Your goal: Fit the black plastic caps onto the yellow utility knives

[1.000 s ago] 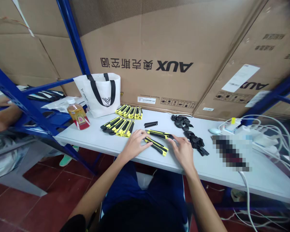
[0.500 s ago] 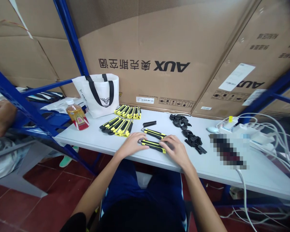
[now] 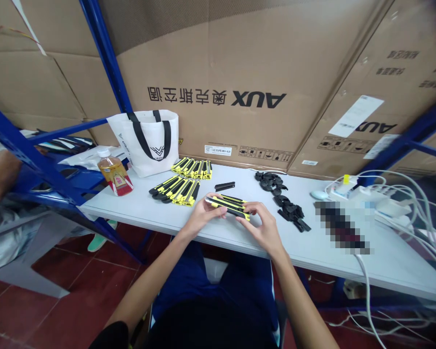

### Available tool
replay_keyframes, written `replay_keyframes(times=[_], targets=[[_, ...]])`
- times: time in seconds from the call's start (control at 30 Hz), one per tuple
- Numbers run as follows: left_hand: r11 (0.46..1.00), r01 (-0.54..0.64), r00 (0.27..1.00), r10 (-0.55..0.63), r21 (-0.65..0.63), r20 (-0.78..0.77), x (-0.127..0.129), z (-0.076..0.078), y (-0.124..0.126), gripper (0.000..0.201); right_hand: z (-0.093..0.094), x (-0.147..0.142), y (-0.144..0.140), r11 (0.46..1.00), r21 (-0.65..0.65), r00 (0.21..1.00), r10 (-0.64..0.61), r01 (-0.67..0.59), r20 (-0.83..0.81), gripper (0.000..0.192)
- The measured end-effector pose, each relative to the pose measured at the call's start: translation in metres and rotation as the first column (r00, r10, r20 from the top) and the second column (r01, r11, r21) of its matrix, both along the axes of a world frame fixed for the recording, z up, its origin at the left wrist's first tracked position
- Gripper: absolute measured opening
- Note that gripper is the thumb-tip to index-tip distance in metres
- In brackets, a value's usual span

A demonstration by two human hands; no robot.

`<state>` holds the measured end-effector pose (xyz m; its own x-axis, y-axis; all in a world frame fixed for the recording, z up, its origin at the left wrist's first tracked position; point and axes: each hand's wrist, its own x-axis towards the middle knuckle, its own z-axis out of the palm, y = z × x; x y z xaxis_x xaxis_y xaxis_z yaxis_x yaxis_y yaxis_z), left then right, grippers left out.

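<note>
My left hand (image 3: 205, 213) and my right hand (image 3: 263, 224) hold a yellow-and-black utility knife (image 3: 229, 208) between them, one at each end. The left fingers pinch its metal-tipped end; the right thumb and fingers grip the other end. Just behind it, a second utility knife (image 3: 236, 198) lies on the table, partly covered by the held one. Beyond that sits a thin black blade piece (image 3: 225, 186). To the left are two fanned rows of similar knives, a front row (image 3: 178, 190) and a back row (image 3: 192, 168). Small black plastic parts (image 3: 290, 212) lie piled to the right.
A white tote bag (image 3: 148, 145) and a drink bottle (image 3: 115, 173) stand at the table's left. White cables and chargers (image 3: 363, 196) crowd the right side beside a pixelated object (image 3: 341, 228). Large cardboard boxes (image 3: 218, 58) form a wall behind. Another person's arm (image 3: 2, 177) shows far left.
My hands have lifted the front utility knife off the table and tilted it, moving it slightly away from me. It now overlaps the second knife in view.
</note>
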<state>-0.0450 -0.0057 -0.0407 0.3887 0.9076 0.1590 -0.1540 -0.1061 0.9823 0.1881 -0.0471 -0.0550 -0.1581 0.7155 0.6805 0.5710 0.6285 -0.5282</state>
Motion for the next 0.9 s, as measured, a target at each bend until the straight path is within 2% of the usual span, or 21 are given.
replay_keyframes(times=[0.07, 0.13, 0.27, 0.33, 0.43, 0.5, 0.57, 0.67, 0.73, 0.77, 0.83, 0.9], targets=[[0.992, 0.126, 0.991, -0.126, -0.006, 0.04, 0.008, 0.003, -0.009, 0.064, 0.004, -0.013, -0.003, 0.997, 0.063, 0.999, 0.046, -0.045, -0.022, 0.015], [0.983, 0.18, 0.984, -0.18, 0.018, -0.006, 0.011, 0.006, -0.015, 0.058, 0.008, -0.024, -0.006, 0.991, 0.079, 0.994, 0.104, -0.105, 0.011, 0.014], [0.993, 0.115, 0.993, -0.116, -0.022, -0.012, 0.007, 0.007, -0.015, 0.05, 0.012, -0.023, -0.008, 0.985, 0.023, 0.981, 0.165, -0.168, 0.1, 0.025], [0.993, 0.11, 0.994, -0.11, -0.052, 0.003, 0.006, 0.004, -0.012, 0.052, 0.011, -0.01, -0.005, 0.995, 0.001, 0.986, 0.103, -0.104, 0.131, 0.024], [0.99, 0.126, 0.992, -0.124, -0.071, 0.024, 0.007, 0.002, -0.011, 0.054, 0.008, 0.022, 0.007, 0.991, 0.024, 0.978, -0.136, 0.134, 0.157, 0.019], [0.986, 0.142, 0.99, -0.14, -0.085, 0.032, 0.008, 0.003, -0.011, 0.054, 0.006, 0.047, 0.022, 0.955, 0.006, 0.927, -0.29, 0.297, 0.24, 0.024], [0.982, 0.165, 0.986, -0.163, -0.093, 0.033, 0.008, 0.005, -0.012, 0.054, 0.007, 0.069, 0.042, 0.916, -0.049, 0.855, -0.353, 0.399, 0.379, 0.029], [0.977, 0.196, 0.981, -0.195, -0.08, 0.022, 0.007, 0.008, -0.013, 0.054, 0.018, 0.085, 0.073, 0.827, -0.081, 0.664, -0.385, 0.557, 0.641, 0.036], [0.977, 0.198, 0.98, -0.198, -0.072, 0.007, 0.007, 0.008, -0.013, 0.054, 0.026, 0.085, 0.086, 0.751, -0.046, 0.523, -0.413, 0.659, 0.746, 0.039], [0.978, 0.196, 0.981, -0.196, -0.07, 0.004, 0.007, 0.008, -0.012, 0.054, 0.029, 0.082, 0.088, 0.727, -0.045, 0.477, -0.402, 0.685, 0.781, 0.037], [0.98, 0.19, 0.982, -0.189, -0.066, 0.011, 0.007, 0.007, -0.012, 0.054, 0.032, 0.073, 0.084, 0.719, -0.07, 0.449, -0.352, 0.691, 0.821, 0.032], [0.98, 0.19, 0.982, -0.189, -0.063, 0.018, 0.006, 0.007, -0.012, 0.054, 0.028, 0.062, 0.069, 0.75, -0.088, 0.464, -0.309, 0.656, 0.83, 0.03]])
